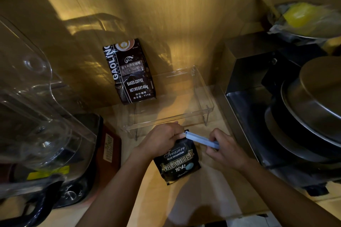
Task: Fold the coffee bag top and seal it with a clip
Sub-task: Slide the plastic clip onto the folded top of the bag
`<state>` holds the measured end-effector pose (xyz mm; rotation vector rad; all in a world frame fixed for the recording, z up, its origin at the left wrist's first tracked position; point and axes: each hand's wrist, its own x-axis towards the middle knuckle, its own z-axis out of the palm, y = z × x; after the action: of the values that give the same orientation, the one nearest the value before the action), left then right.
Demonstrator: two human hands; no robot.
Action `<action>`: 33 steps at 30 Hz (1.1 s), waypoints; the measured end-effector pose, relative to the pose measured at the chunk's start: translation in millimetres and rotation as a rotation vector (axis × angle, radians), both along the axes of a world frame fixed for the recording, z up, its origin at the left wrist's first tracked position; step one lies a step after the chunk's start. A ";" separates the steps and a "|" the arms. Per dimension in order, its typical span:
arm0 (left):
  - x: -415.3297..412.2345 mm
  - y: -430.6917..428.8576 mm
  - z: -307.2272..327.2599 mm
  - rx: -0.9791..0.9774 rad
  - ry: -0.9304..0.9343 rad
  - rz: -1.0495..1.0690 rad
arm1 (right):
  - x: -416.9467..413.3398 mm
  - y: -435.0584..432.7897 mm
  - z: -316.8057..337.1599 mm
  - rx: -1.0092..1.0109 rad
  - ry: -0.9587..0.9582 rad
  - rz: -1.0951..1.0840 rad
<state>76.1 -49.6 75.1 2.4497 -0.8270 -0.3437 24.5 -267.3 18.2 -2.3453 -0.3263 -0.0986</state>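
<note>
Wooden counter point(212, 195) glows yellow under both hands. Left hand point(162, 139) pinches the top of a small, shiny black coffee bag point(178, 162). Right hand point(226, 148) grips a long, smooth blue clip point(201, 139) across that top. Behind the bag stands a clear plastic tray point(201, 86).

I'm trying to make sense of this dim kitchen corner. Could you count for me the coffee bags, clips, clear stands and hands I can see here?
Coffee bags: 2, the Blue Mountain bag being held and the Gaoling bag leaning at the back
Clips: 1, the blue clip at the held bag's top
Clear stands: 1, the clear stand
Hands: 2, left hand and right hand
Total: 6
</note>
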 end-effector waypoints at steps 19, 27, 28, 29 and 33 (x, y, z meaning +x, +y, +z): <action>-1.1 4.7 2.5 0.101 -0.165 0.169 | 1.7 -12.6 -3.3 0.115 -0.068 0.084; 7.4 6.5 9.7 0.113 -0.204 0.139 | 2.4 -4.1 2.1 0.033 -0.187 0.013; 5.7 6.0 9.1 0.099 -0.220 0.149 | 2.3 -2.9 3.1 0.018 -0.203 0.008; 4.4 5.7 7.8 0.081 -0.235 0.157 | 2.2 -2.3 4.0 0.005 -0.214 0.005; 2.0 4.5 4.5 0.015 -0.281 0.211 | 4.2 -4.1 8.9 0.006 -0.224 -0.040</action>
<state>78.1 -45.1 79.5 2.6062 -0.6682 0.0741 28.7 -271.4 27.2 -2.3392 -0.3873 -0.3831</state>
